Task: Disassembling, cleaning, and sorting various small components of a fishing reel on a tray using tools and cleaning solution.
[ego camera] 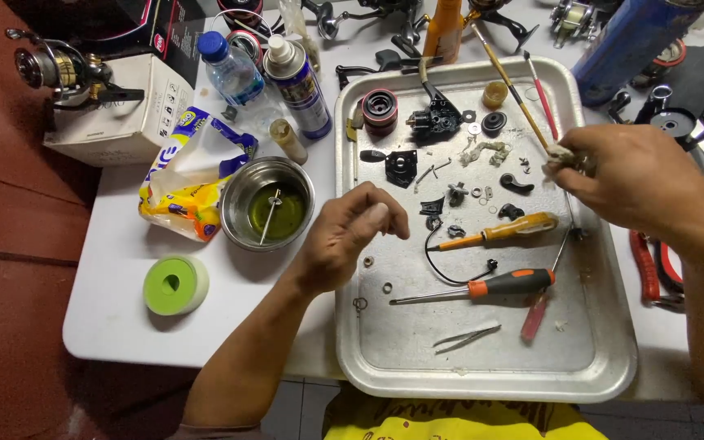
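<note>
Fingers (568,167) pinched on small rag (560,153)

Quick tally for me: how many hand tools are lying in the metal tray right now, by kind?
Screwdrivers: 3, yellow handle, orange-and-black handle, red handle
Tweezers: 1
Thin brushes at the tray top edge: 2, yellow shaft, red shaft
Total: 6
Small reel parts not counted. The right hand pinches a small pale piece; the left hand hovers beside the steel bowl.

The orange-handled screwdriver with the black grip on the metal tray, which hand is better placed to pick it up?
Probably the left hand: it hovers apparently empty over the metal tray, near the orange-handled screwdriver. The right hand pinches a small pale wad.
</note>
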